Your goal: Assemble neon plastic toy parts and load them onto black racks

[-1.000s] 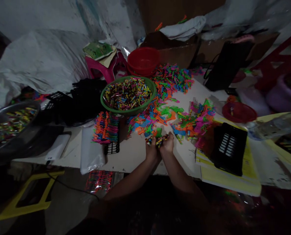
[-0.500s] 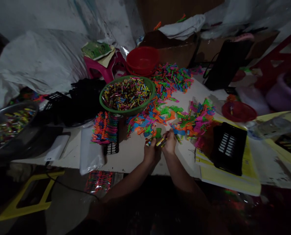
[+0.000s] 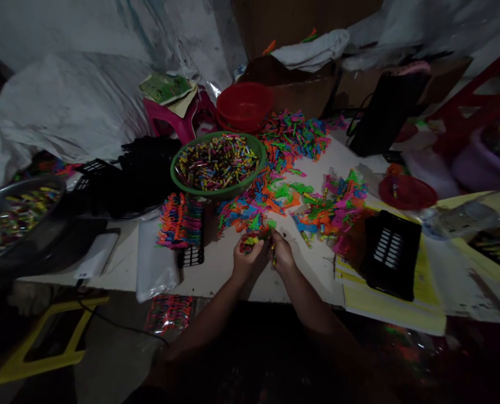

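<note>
Near the front edge of the white table (image 3: 220, 275), my left hand (image 3: 247, 261) is closed on several small wrapped sticks (image 3: 250, 241). My right hand (image 3: 282, 255) pinches one small yellowish stick (image 3: 274, 258) just beside it. A small green plastic piece (image 3: 270, 224) shows at the fingertips between both hands; which hand grips it, I cannot tell. Beyond the hands lie loose colourful plastic pieces (image 3: 281, 193). A green basin (image 3: 218, 193) full of wrapped sticks stands behind them. Left of my hands, a row of colourful pieces (image 3: 180, 221) rests on a black rack (image 3: 193, 255).
Black trays (image 3: 393, 252) lie on yellow sheets (image 3: 395, 308) at the right. A red dish (image 3: 407, 192) sits beyond them. Farther left are plastic bags (image 3: 155, 261), a white power bank (image 3: 97, 255) and a metal basin (image 3: 43, 182). Red basins (image 3: 245, 104) stand at the back.
My left hand has shifted left and turned, showing the bunch of sticks in it. My right hand has drawn slightly left and lower, with its stick now pointing down.
</note>
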`<action>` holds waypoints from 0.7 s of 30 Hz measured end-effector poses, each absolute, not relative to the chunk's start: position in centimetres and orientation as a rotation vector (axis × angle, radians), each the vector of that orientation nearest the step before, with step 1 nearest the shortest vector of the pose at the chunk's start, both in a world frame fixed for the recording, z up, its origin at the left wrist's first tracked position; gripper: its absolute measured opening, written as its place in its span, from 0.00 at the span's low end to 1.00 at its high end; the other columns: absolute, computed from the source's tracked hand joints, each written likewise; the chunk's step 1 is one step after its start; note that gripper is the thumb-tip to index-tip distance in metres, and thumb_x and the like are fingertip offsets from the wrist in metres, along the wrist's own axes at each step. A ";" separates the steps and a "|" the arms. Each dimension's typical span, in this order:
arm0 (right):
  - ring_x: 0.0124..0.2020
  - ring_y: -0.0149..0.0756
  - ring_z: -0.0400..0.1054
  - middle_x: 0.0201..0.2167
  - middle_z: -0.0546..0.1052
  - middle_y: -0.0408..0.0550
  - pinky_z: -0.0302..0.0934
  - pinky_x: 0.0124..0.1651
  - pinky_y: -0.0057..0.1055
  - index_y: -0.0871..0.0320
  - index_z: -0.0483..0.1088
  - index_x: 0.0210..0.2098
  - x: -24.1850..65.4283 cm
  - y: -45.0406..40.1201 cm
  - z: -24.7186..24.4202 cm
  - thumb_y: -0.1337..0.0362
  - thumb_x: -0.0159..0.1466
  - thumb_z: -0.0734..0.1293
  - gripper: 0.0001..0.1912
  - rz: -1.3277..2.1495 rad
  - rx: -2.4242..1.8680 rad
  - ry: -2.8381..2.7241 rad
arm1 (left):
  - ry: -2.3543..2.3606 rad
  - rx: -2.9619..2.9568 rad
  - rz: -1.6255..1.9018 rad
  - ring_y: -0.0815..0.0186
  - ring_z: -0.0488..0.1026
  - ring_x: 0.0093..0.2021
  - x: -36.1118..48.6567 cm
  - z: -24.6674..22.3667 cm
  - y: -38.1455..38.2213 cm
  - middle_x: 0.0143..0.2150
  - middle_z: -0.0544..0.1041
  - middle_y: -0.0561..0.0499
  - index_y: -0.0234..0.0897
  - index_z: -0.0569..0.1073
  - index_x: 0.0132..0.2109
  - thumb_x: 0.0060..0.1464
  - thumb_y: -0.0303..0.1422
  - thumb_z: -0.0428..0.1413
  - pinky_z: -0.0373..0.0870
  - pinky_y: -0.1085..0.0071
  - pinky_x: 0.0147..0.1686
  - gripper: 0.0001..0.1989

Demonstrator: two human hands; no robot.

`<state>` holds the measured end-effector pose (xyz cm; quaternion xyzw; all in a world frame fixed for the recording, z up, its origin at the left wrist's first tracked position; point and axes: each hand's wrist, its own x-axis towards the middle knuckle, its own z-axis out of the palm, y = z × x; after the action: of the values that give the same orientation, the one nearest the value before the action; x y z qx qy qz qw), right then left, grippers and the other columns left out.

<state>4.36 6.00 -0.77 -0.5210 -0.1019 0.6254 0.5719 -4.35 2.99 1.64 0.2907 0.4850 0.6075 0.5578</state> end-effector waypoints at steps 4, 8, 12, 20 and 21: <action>0.10 0.21 0.50 0.11 0.60 0.32 0.43 0.13 0.22 0.57 0.60 0.19 4.9 5.9 0.4 0.49 0.52 0.65 0.19 1.207 -1.193 -0.360 | 1.078 0.502 1.134 0.69 0.70 0.24 -4.6 1.6 3.0 0.23 0.73 0.53 0.33 0.73 0.30 0.35 0.33 0.65 0.68 0.71 0.31 0.13; 0.14 0.23 0.53 0.12 0.61 0.33 0.49 0.17 0.23 0.56 0.60 0.18 4.5 5.4 1.4 0.48 0.52 0.64 0.19 1.182 -1.136 -0.618 | 0.918 0.342 0.809 0.70 0.71 0.26 -4.2 0.4 1.9 0.28 0.75 0.52 0.34 0.73 0.34 0.28 0.30 0.68 0.68 0.72 0.31 0.21; 0.19 0.26 0.60 0.16 0.67 0.37 0.57 0.25 0.24 0.57 0.64 0.18 4.7 5.2 1.7 0.48 0.53 0.64 0.19 1.213 -1.116 -0.716 | 0.896 0.325 0.755 0.72 0.71 0.25 -4.3 -0.2 1.6 0.27 0.75 0.52 0.33 0.73 0.34 0.31 0.24 0.67 0.67 0.74 0.29 0.18; 0.32 0.32 0.69 0.26 0.75 0.44 0.62 0.38 0.30 0.58 0.67 0.20 5.7 5.1 1.4 0.48 0.51 0.66 0.18 1.426 -0.929 -0.589 | 0.896 0.189 0.977 0.71 0.72 0.27 -5.6 1.3 3.0 0.25 0.74 0.51 0.31 0.72 0.29 0.41 0.22 0.61 0.71 0.74 0.32 0.05; 0.32 0.33 0.69 0.26 0.74 0.44 0.63 0.38 0.31 0.58 0.68 0.20 5.7 5.0 1.2 0.48 0.51 0.66 0.18 1.427 -0.933 -0.602 | 0.895 0.212 1.000 0.71 0.72 0.26 -5.7 1.3 3.1 0.25 0.74 0.51 0.32 0.73 0.30 0.42 0.22 0.61 0.71 0.74 0.32 0.06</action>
<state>5.67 4.97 1.23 -0.4056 -0.2616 0.6201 0.6185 -5.69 3.13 1.26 0.0981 0.4140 0.4626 0.7778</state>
